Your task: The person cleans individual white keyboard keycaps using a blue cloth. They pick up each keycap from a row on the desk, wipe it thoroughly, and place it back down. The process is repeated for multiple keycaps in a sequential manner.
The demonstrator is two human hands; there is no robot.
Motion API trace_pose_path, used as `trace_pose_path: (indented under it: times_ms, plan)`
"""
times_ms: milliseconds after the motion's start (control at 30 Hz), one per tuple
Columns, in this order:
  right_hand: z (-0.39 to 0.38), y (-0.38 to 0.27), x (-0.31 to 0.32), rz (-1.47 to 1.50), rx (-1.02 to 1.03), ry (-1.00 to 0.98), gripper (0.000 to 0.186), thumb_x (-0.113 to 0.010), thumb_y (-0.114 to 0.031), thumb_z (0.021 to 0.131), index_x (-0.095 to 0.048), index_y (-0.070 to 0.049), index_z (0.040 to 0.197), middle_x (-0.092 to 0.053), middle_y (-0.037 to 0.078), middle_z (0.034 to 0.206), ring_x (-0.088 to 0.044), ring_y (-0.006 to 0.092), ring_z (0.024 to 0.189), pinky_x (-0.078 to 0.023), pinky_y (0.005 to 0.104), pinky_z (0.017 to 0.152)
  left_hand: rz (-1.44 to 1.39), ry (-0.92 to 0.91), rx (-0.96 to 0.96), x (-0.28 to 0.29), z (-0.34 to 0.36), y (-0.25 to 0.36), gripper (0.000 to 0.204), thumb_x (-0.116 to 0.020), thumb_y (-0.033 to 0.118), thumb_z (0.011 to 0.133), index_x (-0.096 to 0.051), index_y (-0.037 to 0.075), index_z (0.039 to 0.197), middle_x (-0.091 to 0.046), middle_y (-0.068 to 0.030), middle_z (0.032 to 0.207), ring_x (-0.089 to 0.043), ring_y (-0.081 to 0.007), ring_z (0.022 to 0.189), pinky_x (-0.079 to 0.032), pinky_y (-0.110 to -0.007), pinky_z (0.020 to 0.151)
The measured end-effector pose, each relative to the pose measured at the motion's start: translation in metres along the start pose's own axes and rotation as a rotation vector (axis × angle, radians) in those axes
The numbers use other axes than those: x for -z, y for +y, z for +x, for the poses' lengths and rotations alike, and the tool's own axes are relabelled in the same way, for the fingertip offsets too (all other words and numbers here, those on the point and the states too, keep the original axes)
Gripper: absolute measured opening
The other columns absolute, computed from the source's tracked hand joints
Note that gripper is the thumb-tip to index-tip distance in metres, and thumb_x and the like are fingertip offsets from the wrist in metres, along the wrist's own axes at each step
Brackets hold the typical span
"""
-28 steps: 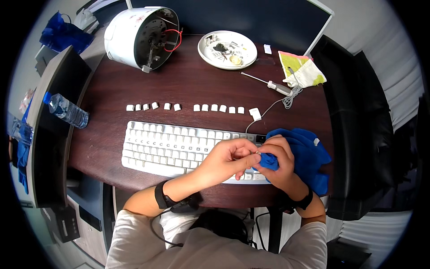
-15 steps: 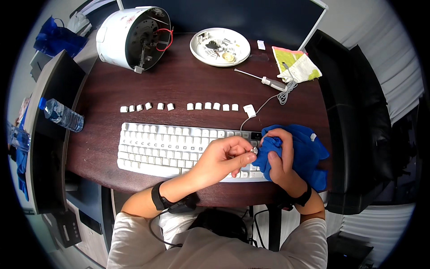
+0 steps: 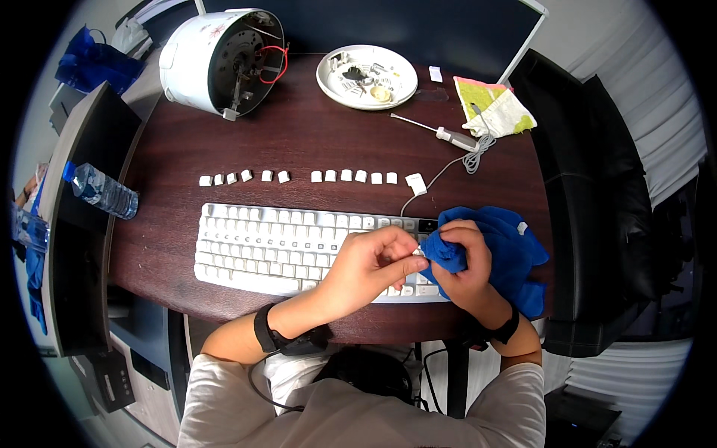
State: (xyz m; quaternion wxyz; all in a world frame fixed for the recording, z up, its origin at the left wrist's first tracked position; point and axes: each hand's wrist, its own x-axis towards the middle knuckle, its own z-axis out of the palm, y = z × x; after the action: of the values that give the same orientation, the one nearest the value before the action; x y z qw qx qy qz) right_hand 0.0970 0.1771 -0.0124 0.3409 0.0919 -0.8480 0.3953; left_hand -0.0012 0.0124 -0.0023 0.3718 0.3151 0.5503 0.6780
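Observation:
My left hand (image 3: 373, 265) is closed in a pinch over the right part of a white keyboard (image 3: 258, 282). Between its fingertips is a small white keycap (image 3: 420, 252), mostly covered by the fingers and cloth. My right hand (image 3: 469, 272) grips a bunched blue cloth (image 3: 493, 231), its wadded tip pressed against the keycap. The rest of the cloth drapes over the table at the keyboard's right end. Along one row of the keyboard, small dark squares show among the keys. Beyond the keyboard, several loose white keycaps (image 3: 346, 175) lie in a line.
A larger white piece (image 3: 416, 184) lies by the cable. Farther back are a screwdriver (image 3: 455, 139), a coiled grey cable (image 3: 478, 155), a folded yellow-white cloth (image 3: 500, 116), a white plate (image 3: 328, 88) of small parts and a tipped white appliance pot (image 3: 183, 63). A water bottle (image 3: 104, 190) is at left.
My right hand has brought the cloth's wadded tip left, up against the keycap, its fingers curling further around it. The left hand has stayed nearly in place.

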Motion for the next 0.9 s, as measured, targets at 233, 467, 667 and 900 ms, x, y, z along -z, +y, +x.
trace_pose_path:
  times_ms: [233, 467, 667, 900]
  plan:
    - [0.006, -0.006, 0.002, 0.04, -0.049, -0.028, 0.038, -0.071, 0.004, 0.07, -0.055, -0.003, 0.103, -0.06, 0.014, 0.096, -0.061, 0.0244, 0.082, -0.048, 0.0311, 0.073, 0.098, 0.047, -0.069, 0.001, 0.0, 0.001, 0.013, -0.067, 0.006, 0.085, -0.056, -0.001, 0.084, -0.061, -0.0024, 0.066, -0.057, -0.0051, 0.059, -0.046, -0.02, 0.052]
    - [0.008, -0.006, 0.004, 0.05, -0.053, -0.042, 0.036, -0.069, 0.004, 0.072, -0.055, -0.003, 0.104, -0.06, 0.013, 0.093, -0.061, 0.0243, 0.081, -0.048, 0.0306, 0.072, 0.332, 0.05, -0.182, 0.002, -0.001, 0.001, 0.017, -0.07, 0.008, 0.082, -0.055, 0.0, 0.081, -0.059, -0.0048, 0.064, -0.056, -0.0083, 0.056, -0.044, -0.023, 0.051]
    - [0.009, -0.008, 0.002, 0.032, -0.108, -0.057, 0.036, -0.069, 0.004, 0.071, -0.056, -0.003, 0.104, -0.06, 0.013, 0.092, -0.061, 0.0245, 0.079, -0.048, 0.0305, 0.07, 0.541, 0.039, -0.262, 0.001, -0.002, 0.006, 0.017, -0.07, 0.009, 0.081, -0.056, -0.001, 0.081, -0.06, -0.0089, 0.068, -0.059, -0.016, 0.057, -0.046, -0.027, 0.052]
    - [0.013, -0.012, 0.006, 0.037, -0.015, -0.125, 0.039, -0.068, 0.006, 0.07, -0.055, -0.004, 0.105, -0.06, 0.013, 0.092, -0.061, 0.0244, 0.078, -0.048, 0.0304, 0.068, 0.579, 0.087, -0.243, 0.003, -0.003, 0.005, 0.017, -0.072, 0.009, 0.08, -0.058, -0.001, 0.082, -0.063, -0.0083, 0.072, -0.063, -0.0146, 0.062, -0.051, -0.026, 0.056]
